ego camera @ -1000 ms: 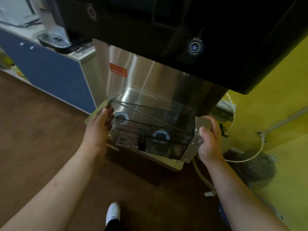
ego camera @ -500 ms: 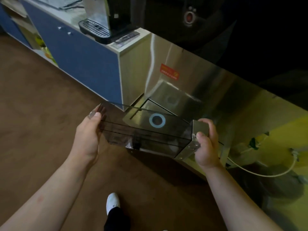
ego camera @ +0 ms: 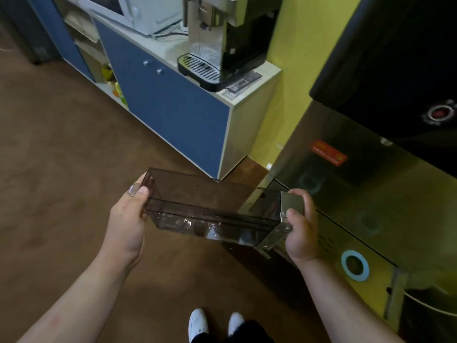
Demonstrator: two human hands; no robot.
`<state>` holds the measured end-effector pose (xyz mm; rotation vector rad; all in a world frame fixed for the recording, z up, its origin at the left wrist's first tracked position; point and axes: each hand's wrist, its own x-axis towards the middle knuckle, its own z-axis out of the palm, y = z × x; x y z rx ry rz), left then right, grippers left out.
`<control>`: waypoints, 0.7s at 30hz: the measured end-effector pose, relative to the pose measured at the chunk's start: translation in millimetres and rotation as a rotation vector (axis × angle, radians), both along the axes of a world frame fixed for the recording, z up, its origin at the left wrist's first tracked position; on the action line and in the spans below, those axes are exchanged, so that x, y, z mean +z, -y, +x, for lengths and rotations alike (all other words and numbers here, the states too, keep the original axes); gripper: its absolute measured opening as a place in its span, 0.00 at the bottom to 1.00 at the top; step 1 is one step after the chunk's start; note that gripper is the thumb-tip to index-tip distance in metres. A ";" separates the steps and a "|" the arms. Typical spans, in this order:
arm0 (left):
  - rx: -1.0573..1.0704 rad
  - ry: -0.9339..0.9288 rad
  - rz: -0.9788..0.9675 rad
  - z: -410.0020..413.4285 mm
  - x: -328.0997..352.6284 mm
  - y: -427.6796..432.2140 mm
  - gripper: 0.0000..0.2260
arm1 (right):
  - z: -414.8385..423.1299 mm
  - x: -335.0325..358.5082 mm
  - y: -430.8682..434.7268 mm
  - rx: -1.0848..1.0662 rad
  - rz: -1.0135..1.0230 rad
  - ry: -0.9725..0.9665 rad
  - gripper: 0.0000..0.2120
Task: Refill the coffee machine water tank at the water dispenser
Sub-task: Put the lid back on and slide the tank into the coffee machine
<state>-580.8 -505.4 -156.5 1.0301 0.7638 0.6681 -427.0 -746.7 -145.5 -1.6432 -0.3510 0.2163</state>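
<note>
You're swinging the water tank (ego camera: 212,211) away from the water dispenser (ego camera: 371,194), left hand (ego camera: 128,214) and right hand (ego camera: 300,226) clamping its ends; carry it level.

Water tank (ego camera: 210,209): held between left hand (ego camera: 128,219) and right hand (ego camera: 300,229).
Water dispenser (ego camera: 371,194): right of tank.
Coffee machine (ego camera: 222,40): on cabinet (ego camera: 173,112), behind tank.

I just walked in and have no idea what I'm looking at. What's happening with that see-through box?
A person is carrying a clear tank level, one end in the left hand, the metal-capped end in the right hand. It hangs over the floor, next to the steel water dispenser on the right. A little water seems to lie in its bottom. The coffee machine stands on the blue cabinet beyond.
</note>
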 end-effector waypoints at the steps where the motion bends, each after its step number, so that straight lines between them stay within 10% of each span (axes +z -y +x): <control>1: 0.014 -0.002 0.003 -0.2 2.5 -8.4 0.15 | 2.5 0.5 -11.4 0.012 -0.008 -0.010 0.18; 21: 0.106 0.000 0.000 100.1 11.6 -209.6 0.22 | 122.4 -3.6 -229.7 0.154 0.000 0.006 0.14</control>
